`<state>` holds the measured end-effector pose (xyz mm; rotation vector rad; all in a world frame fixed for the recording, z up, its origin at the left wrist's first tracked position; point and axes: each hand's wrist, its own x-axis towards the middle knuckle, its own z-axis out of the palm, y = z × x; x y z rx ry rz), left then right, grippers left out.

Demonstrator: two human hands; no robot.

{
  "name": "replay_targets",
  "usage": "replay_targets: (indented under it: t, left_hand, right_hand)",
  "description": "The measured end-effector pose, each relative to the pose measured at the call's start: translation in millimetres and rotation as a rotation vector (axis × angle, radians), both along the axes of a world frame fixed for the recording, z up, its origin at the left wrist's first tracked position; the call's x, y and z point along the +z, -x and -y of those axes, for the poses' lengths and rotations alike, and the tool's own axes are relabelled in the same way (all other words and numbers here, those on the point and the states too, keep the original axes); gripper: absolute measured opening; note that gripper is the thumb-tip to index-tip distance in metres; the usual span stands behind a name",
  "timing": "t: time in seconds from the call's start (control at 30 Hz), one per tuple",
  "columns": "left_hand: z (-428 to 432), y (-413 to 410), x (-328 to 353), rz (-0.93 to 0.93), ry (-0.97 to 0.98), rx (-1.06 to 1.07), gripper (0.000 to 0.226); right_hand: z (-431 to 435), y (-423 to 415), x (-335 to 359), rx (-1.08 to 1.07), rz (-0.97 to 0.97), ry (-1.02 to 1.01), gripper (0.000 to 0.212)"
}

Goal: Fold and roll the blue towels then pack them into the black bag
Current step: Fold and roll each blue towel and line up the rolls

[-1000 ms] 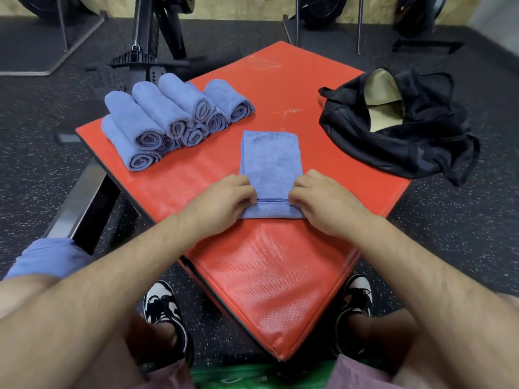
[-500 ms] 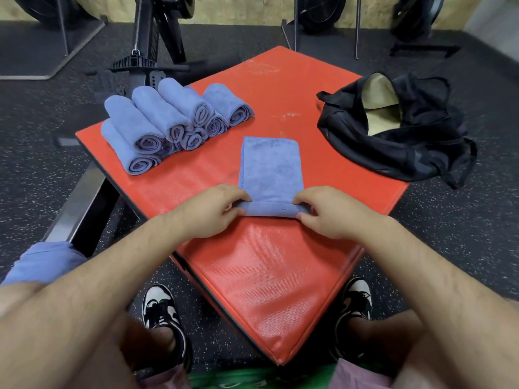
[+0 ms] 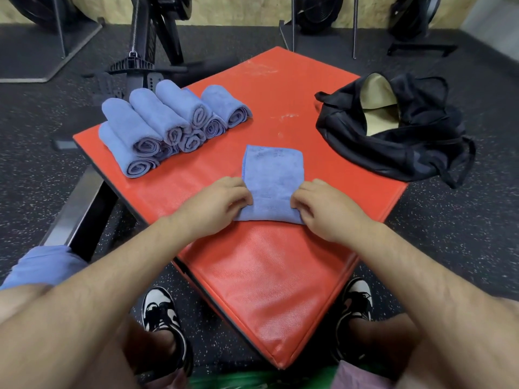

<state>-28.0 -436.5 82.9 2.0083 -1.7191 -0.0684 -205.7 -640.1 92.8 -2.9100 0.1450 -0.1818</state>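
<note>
While the person faces the near corner of the red pad [image 3: 266,290], both hands are on one folded towel [image 3: 273,175], a narrow blue strip lying on the middle of the pad with its long side running away from the person. The left hand [image 3: 216,203] grips the strip's near left edge, its fingers curled over the cloth and tucked inward. The right hand [image 3: 328,209] grips the near right edge in the same way, fingertips bent onto the fabric. Between the two hands the near end of the strip is turned over into a low, thick lip; the far end lies flat and free. The rolled towels [image 3: 168,124], also blue, are stacked in two layers at the pad's left corner, spiral ends toward the person; their number cannot be fixed, as the lower rolls are partly hidden. The black bag [image 3: 407,147] lies slumped at the pad's right corner, well apart from the folded towel, mouth open and tan lining showing, a strap loop reaching past the pad's edge. A blue cloth bundle [image 3: 42,265] rests on the person's left thigh; whether it is folded cannot be told. Two black-and-white shoes [image 3: 160,310] stand on the speckled rubber floor [image 3: 449,234], one on either side of the pad's near corner. A gym machine frame [image 3: 148,32] stands behind the rolled towels.
</note>
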Motion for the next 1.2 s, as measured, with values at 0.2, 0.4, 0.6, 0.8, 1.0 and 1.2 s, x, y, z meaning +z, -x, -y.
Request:
replay_targets:
  t: [0.2,0.4,0.6,0.8,1.0,1.2]
  left_hand:
    - [-6,-8,-6,0.097,-0.113,-0.025,0.041]
    - [0,-5,2,-0.110,-0.188,0.057,0.031]
    - [0,-2,6,-0.336,-0.218,0.136,0.022]
    - [7,-4,2,0.000,-0.005,0.096,0.019]
    - [11,-6,4,0.134,-0.076,0.043,0.027]
    - [15,-9,1,0.136,-0.152,0.087,0.044]
  right_hand:
    - [-1,4,3,0.009,-0.112,0.077,0.031]
    - [3,3,11,-0.061,-0.132,-0.105,0.030]
    - [6,1,12,-0.096,-0.150,-0.246,0.015]
    - [6,-7,2,-0.074,0.078,-0.081,0.016]
    - [-4,-8,2,-0.037,0.052,0.042,0.014]
    - [-6,-14,0,-0.082,-0.071,0.130,0.028]
